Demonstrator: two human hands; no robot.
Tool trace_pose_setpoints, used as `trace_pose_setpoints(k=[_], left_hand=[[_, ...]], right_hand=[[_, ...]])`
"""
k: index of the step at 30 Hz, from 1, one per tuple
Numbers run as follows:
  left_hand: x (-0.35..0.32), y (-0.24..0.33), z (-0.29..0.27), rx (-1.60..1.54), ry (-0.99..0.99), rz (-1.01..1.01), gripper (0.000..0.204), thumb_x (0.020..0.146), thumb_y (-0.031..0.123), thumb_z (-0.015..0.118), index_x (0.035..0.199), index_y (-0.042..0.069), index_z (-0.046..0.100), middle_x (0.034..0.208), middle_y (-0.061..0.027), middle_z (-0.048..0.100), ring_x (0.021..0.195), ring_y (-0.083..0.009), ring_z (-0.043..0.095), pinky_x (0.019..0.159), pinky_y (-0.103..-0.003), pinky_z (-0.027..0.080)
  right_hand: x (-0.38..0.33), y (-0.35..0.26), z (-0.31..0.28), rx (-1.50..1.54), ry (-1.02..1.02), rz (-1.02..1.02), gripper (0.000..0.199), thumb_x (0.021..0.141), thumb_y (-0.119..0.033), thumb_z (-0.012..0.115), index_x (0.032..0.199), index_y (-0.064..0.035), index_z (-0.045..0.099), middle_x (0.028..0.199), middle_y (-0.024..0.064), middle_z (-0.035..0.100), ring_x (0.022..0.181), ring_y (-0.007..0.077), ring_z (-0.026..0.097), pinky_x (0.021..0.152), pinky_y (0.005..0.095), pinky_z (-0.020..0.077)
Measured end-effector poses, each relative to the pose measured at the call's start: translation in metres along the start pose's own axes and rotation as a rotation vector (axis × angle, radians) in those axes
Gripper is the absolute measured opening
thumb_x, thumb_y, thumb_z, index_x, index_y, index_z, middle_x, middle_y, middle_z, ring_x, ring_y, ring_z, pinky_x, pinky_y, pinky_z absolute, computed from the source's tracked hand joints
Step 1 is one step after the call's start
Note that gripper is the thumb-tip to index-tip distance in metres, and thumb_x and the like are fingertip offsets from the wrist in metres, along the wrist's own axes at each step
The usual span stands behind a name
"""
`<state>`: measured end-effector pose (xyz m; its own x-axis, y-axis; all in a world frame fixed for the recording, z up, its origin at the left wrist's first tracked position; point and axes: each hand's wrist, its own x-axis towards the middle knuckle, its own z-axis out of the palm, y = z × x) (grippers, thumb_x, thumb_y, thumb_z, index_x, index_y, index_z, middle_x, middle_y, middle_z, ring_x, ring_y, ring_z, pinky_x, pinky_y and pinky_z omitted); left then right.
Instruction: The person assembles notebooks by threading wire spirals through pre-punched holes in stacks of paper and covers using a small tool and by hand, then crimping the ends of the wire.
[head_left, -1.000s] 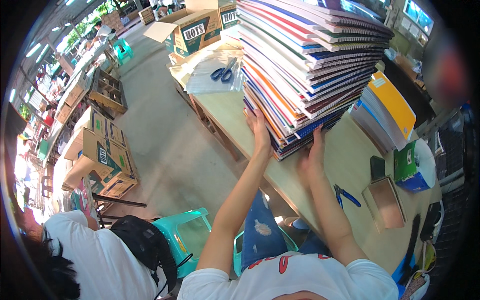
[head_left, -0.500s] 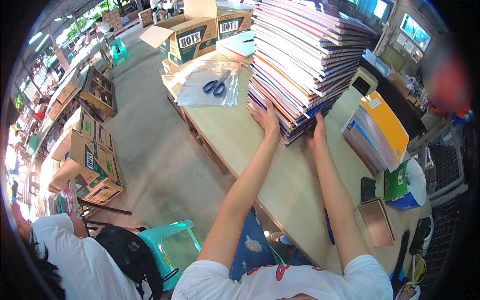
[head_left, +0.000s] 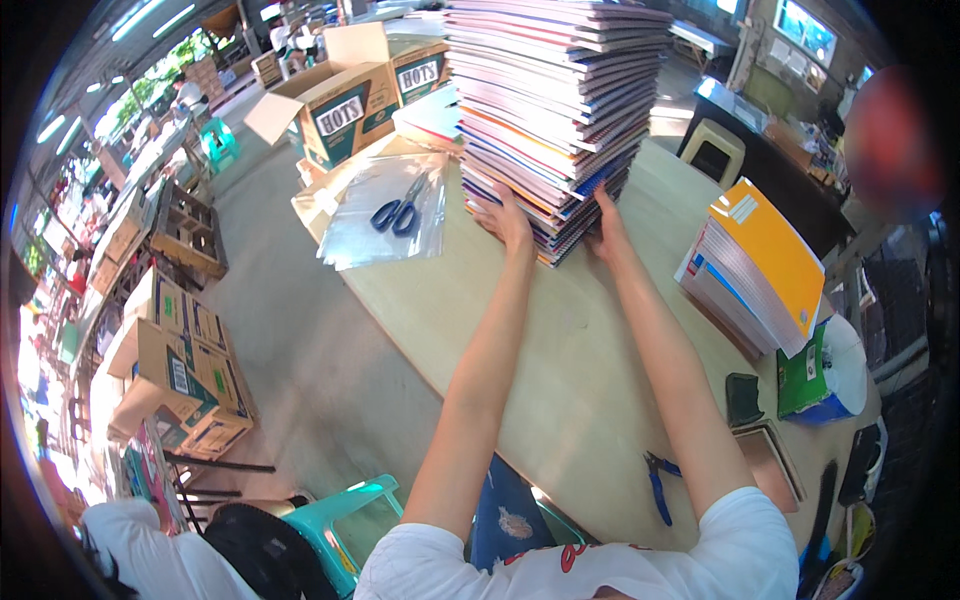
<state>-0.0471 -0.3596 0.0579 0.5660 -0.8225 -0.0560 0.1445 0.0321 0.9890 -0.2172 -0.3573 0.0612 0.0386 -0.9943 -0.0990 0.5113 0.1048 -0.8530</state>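
A tall stack of spiral-bound notebooks (head_left: 555, 110) stands on the pale table (head_left: 560, 350), its top cut off by the upper edge of the view. My left hand (head_left: 508, 217) presses against the lower left side of the stack, fingers along the page edges. On the opposite side, my right hand (head_left: 608, 230) grips near the spiral bindings, its fingers partly hidden behind the corner. Left of the stack, dark blue scissors (head_left: 398, 212) lie on clear plastic sleeves (head_left: 370, 240).
A smaller pile topped by a yellow notebook (head_left: 770, 255) stands at right. Blue-handled pliers (head_left: 658, 485) lie by my right forearm, near an open small box (head_left: 770, 465). Cartons (head_left: 350, 105) stand beyond the table. A person (head_left: 165, 550) sits at lower left beside a teal stool (head_left: 350, 520).
The notebook stack has moved farther away along the table between my hands, and my arms reach out more. My view has shifted, and the pliers show more fully.
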Motion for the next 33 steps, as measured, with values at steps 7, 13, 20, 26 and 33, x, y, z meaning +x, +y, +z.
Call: trace_pose_setpoints(k=[7, 13, 20, 26, 33], left_hand=[[0.058, -0.032, 0.003, -0.146, 0.029, 0.153, 0.093, 0.098, 0.062, 0.039, 0.155, -0.002, 0.003, 0.161, -0.0286, 0.002, 0.149, -0.0425, 0.004, 0.121, -0.049, 0.006], [-0.039, -0.046, 0.044, -0.45, -0.37, 0.346, 0.085, 0.099, 0.06, 0.042, 0.154, 0.0, 0.014, 0.153, -0.0209, 0.033, 0.135, -0.0313, 0.04, 0.113, -0.048, 0.034], [-0.112, 0.037, -0.057, -0.226, -0.272, -0.122, 0.087, 0.099, 0.057, 0.044, 0.157, 0.008, 0.001, 0.163, -0.015, 0.014, 0.148, -0.0311, 0.018, 0.118, -0.057, 0.018], [-0.309, 0.043, -0.091, -0.068, -1.032, 0.167, 0.089, 0.085, 0.045, 0.072, 0.154, 0.014, 0.025, 0.16, -0.0128, 0.023, 0.144, -0.0342, 0.028, 0.116, -0.06, 0.018], [-0.419, 0.044, -0.15, 0.82, -1.566, 0.654, 0.102, 0.064, 0.035, 0.088, 0.152, 0.028, 0.037, 0.158, -0.0154, 0.028, 0.148, -0.0365, 0.024, 0.111, -0.072, 0.013]], right_hand=[[0.006, 0.007, 0.041, -0.129, 0.151, -0.118, 0.102, 0.082, -0.068, 0.065, 0.153, -0.0051, 0.028, 0.154, 0.0099, 0.04, 0.144, 0.0266, 0.03, 0.116, 0.0469, 0.0235], [-0.117, -0.008, -0.016, -0.733, 0.45, -0.394, 0.085, 0.084, -0.055, 0.071, 0.148, -0.0076, 0.04, 0.148, 0.0163, 0.046, 0.139, 0.0329, 0.039, 0.114, 0.0424, 0.0319], [-0.469, -0.083, -0.079, -1.663, 0.566, -0.899, 0.046, 0.07, -0.032, 0.081, 0.11, -0.0118, 0.07, 0.129, 0.0149, 0.057, 0.123, 0.0384, 0.05, 0.106, 0.056, 0.0362], [-0.593, -0.114, -0.184, -1.971, 0.91, -0.356, 0.06, 0.072, -0.027, 0.081, 0.127, -0.0134, 0.06, 0.126, 0.0143, 0.058, 0.125, 0.0349, 0.049, 0.104, 0.0562, 0.0359], [-0.613, -0.14, -0.205, -1.768, 0.704, -0.31, 0.056, 0.073, -0.018, 0.08, 0.125, -0.0146, 0.06, 0.114, 0.0105, 0.063, 0.115, 0.0303, 0.056, 0.095, 0.0478, 0.0452]])
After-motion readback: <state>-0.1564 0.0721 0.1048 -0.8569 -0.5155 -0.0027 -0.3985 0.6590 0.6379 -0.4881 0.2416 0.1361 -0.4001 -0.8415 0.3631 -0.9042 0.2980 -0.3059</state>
